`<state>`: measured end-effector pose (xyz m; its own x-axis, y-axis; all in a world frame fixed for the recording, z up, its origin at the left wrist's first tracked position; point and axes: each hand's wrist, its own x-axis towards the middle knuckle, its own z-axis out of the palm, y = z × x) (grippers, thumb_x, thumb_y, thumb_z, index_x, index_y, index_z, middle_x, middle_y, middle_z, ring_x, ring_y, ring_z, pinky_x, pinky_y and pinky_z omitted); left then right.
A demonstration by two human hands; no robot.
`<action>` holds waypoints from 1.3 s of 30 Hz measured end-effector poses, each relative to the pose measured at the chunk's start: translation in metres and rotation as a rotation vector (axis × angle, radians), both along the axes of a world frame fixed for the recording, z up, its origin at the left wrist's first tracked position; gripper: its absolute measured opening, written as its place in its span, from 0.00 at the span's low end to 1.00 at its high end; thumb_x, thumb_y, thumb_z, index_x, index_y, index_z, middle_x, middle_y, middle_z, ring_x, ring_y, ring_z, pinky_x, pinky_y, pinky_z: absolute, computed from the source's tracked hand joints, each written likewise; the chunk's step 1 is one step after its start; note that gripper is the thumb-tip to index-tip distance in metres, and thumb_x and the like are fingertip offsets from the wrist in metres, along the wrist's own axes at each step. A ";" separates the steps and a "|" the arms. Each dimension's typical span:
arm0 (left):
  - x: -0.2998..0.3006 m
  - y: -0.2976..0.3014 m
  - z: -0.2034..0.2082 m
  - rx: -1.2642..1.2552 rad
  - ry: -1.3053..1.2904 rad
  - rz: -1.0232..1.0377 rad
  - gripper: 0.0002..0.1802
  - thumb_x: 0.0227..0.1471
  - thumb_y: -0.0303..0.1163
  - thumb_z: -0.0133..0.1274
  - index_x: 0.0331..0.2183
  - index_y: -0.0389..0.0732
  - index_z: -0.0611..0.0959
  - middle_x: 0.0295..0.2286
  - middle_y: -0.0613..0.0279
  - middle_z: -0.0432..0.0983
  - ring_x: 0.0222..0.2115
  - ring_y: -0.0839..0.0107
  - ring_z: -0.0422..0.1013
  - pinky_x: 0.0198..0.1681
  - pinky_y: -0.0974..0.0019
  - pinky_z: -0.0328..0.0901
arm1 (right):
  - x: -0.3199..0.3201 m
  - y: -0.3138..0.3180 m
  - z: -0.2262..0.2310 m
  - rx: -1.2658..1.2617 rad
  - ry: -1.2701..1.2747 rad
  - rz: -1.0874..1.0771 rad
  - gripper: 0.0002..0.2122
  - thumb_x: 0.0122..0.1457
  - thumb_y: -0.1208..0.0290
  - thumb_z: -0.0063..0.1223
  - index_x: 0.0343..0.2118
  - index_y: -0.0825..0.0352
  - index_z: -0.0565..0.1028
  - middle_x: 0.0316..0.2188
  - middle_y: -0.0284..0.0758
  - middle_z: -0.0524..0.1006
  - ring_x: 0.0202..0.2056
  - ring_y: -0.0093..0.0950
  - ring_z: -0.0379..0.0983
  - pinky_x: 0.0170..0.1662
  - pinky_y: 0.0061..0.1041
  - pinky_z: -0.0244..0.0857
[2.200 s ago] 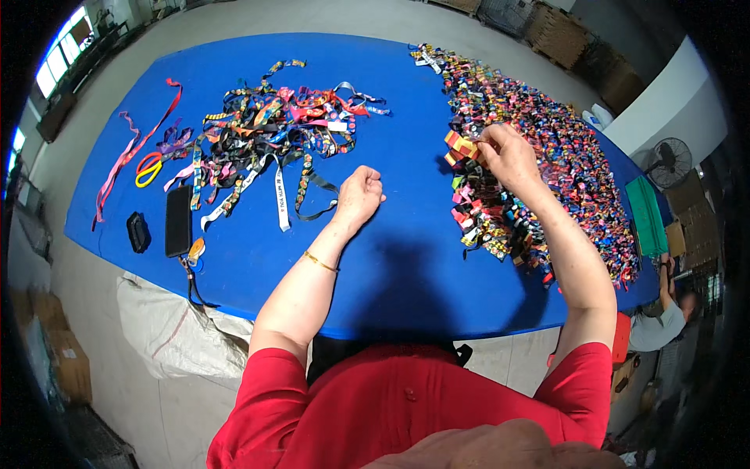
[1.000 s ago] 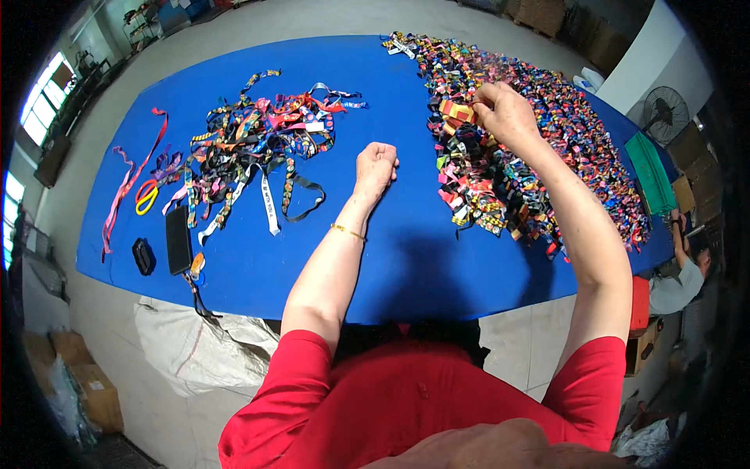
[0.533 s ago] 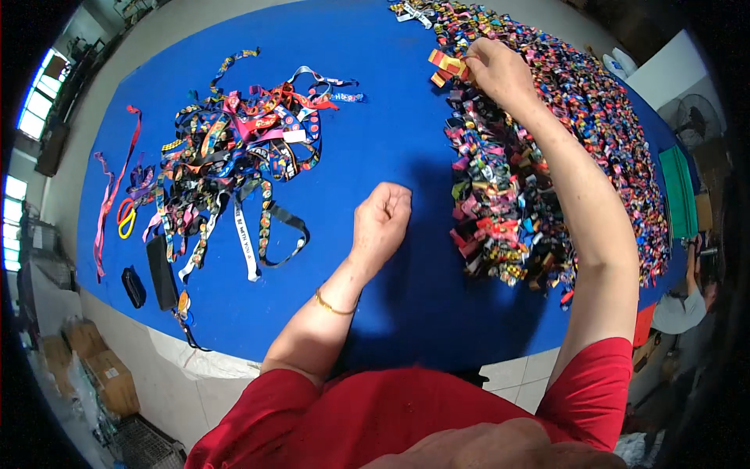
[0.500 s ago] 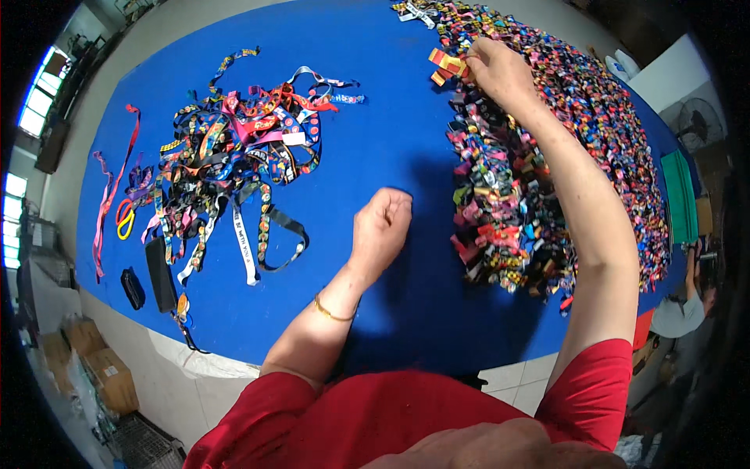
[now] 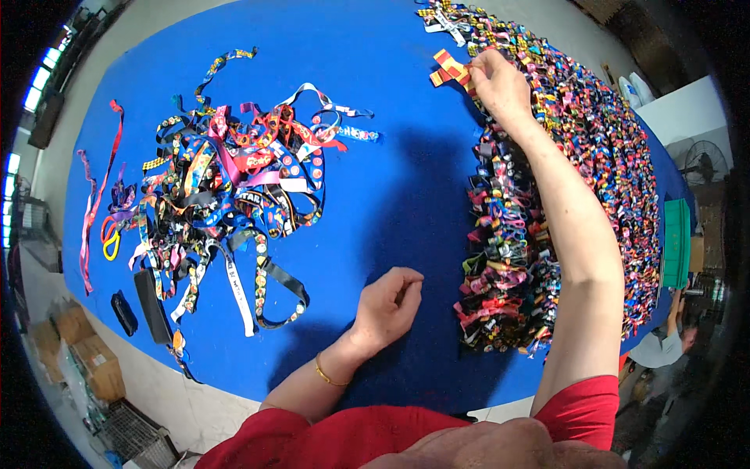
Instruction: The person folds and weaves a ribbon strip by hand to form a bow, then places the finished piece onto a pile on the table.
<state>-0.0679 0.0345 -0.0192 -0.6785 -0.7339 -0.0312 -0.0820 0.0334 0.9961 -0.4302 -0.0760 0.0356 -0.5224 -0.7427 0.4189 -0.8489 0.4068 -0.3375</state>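
My right hand [image 5: 500,90] is closed, its fingertips pinching a short red-and-yellow ribbon piece [image 5: 447,69] folded into a cross shape. It holds this at the far left edge of a dense spread of small colourful folded ribbon pieces [image 5: 512,242]. My left hand [image 5: 388,307] is curled into a loose fist low over the blue table [image 5: 367,203], left of that spread. Nothing shows between its fingers. Farther left lies a tangled heap of printed ribbon straps [image 5: 226,172]; neither hand touches it.
Yellow-and-red handled scissors [image 5: 111,241], a long black case [image 5: 152,305] and a small black pouch [image 5: 123,313] lie at the table's left. A green bin [image 5: 676,242] and a fan [image 5: 703,160] stand beyond the right side. Another person [image 5: 660,348] is at the far right.
My view has shifted, so the table's contents sit lower in it. The right hand still pinches the red-and-yellow ribbon piece. My left fist has come closer to my body.
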 end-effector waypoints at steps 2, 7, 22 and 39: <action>0.001 -0.001 0.000 -0.012 -0.038 -0.023 0.04 0.55 0.22 0.54 0.36 0.36 0.80 0.22 0.71 0.71 0.21 0.87 0.63 0.23 0.77 0.60 | 0.006 -0.014 -0.001 0.037 -0.059 -0.029 0.08 0.57 0.63 0.55 0.34 0.60 0.76 0.29 0.36 0.81 0.34 0.37 0.79 0.39 0.35 0.70; 0.001 -0.007 0.001 -0.034 -0.071 -0.047 0.07 0.52 0.22 0.56 0.36 0.36 0.80 0.22 0.61 0.75 0.20 0.79 0.69 0.23 0.72 0.64 | -0.002 -0.056 -0.015 -0.007 -0.030 0.046 0.06 0.55 0.66 0.57 0.32 0.62 0.79 0.29 0.36 0.81 0.33 0.35 0.78 0.39 0.33 0.70; 0.003 -0.014 0.000 -0.042 -0.046 -0.101 0.08 0.50 0.25 0.58 0.36 0.39 0.80 0.24 0.55 0.76 0.20 0.62 0.73 0.23 0.63 0.67 | -0.091 -0.108 -0.031 0.026 0.122 -0.192 0.07 0.52 0.59 0.59 0.30 0.52 0.82 0.34 0.35 0.77 0.41 0.35 0.74 0.47 0.37 0.65; 0.006 -0.017 0.003 -0.002 -0.104 -0.188 0.09 0.50 0.22 0.55 0.37 0.38 0.78 0.27 0.55 0.76 0.25 0.57 0.76 0.25 0.59 0.69 | -0.081 -0.118 -0.024 0.217 0.373 -0.306 0.12 0.54 0.56 0.57 0.30 0.60 0.80 0.34 0.39 0.77 0.43 0.37 0.73 0.47 0.39 0.64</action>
